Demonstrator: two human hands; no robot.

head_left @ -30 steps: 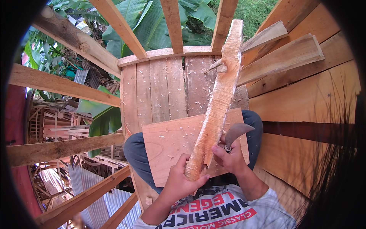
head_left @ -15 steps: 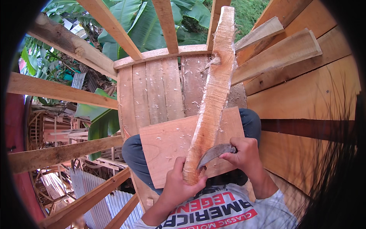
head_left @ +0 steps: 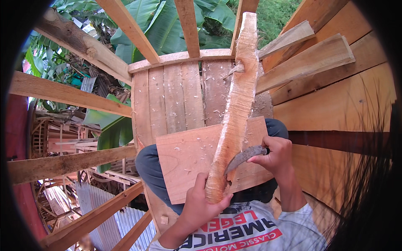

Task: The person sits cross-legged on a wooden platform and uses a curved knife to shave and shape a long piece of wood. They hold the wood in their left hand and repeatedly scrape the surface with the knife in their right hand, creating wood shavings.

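Observation:
A long, rough-cut length of wood [head_left: 239,104] slants away from me, with a knot stub [head_left: 238,68] near its far end. Its near end is gripped by my left hand [head_left: 203,205], with the thumb along the right side. My right hand [head_left: 277,155] is closed around the handle of a curved knife [head_left: 246,157], most of the handle hidden in the fingers. The grey blade points left and toward me, its tip at the wood's right edge, a little beyond my left hand. Under the wood, a flat board [head_left: 184,161] lies across my lap.
Wood shavings dot the plank floor [head_left: 167,96]. Two offcut boards [head_left: 310,62] rest at the far right, beside a plank wall [head_left: 335,104]. Wooden rails [head_left: 71,97] frame the left and far sides, with banana leaves [head_left: 161,31] outside. Corrugated sheets [head_left: 132,226] lie lower left.
The knife and my right hand have moved a little away from me and to the right, along the wood's edge. My left hand keeps its grip; the whole view has shifted slightly.

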